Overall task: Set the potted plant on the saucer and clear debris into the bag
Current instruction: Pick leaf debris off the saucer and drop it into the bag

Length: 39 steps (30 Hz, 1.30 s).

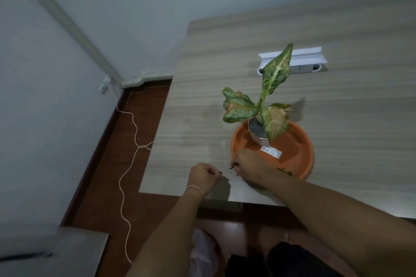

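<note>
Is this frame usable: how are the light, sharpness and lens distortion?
Head view: dim, bluish light; soft throughout, so the debris by the right hand and left hand is hard to make out; the table edges bow from the wide lens; the plant casts a faint shadow.

Orange saucer (299, 148) near the desk's front edge, with green flecks by its near rim. White pot (261, 139) in it, dark grey soil on top. Leaves (275, 72) green with cream veins and speckling, two lower ones gone tan and pinkish-brown. White label (271, 151) with small dark marks, too blurred to read. Desk (337, 29) pale grey-beige with streaked woodgrain stripes. White power strip (299, 67) toward the far edge. Floor (108, 186) reddish-brown; cord (126, 175) cream. Bag (202, 252) below the front edge possibly translucent white.
</note>
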Available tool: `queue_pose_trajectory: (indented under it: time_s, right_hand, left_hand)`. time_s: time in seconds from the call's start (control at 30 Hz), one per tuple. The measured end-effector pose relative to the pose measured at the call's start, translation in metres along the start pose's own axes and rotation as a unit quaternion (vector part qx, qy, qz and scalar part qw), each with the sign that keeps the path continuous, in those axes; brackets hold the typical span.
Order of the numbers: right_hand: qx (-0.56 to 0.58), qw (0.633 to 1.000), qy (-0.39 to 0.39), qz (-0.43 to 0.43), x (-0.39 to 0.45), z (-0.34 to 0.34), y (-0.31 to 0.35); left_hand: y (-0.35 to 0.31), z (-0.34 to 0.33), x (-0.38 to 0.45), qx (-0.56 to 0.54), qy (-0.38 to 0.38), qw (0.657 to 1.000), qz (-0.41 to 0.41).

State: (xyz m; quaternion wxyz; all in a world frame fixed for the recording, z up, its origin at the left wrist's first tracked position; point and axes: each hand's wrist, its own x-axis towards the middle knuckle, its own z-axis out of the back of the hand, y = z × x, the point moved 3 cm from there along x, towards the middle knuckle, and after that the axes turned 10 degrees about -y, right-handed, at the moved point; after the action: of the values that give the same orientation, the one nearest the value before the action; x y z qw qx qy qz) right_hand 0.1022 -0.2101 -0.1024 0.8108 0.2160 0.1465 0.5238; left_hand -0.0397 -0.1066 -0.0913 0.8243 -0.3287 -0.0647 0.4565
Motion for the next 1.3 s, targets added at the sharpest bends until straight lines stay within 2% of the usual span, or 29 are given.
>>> queue_pose_trajectory:
  time_s: [0.33,0.7,0.93,1.3]
  right_hand:
    - [0.019,0.990,0.077,0.120,0.018,-0.066,0.114]
    - [0.031,0.949,0.182,0.256,-0.017,-0.157,0.250]
    - [0.056,0.946,0.191,0.258,-0.032,-0.197,0.291]
    - [0.034,0.951,0.221,0.213,-0.031,-0.229,0.292]
  left_hand:
    - [0.106,0.075,-0.058,-0.028,-0.074,0.992,0.102]
    - [0.241,0.128,-0.164,-0.035,-0.137,0.962,0.235]
    - [0.279,0.134,-0.194,-0.065,-0.148,0.947,0.278]
    - [0.295,0.126,-0.195,-0.019,-0.110,0.960,0.255]
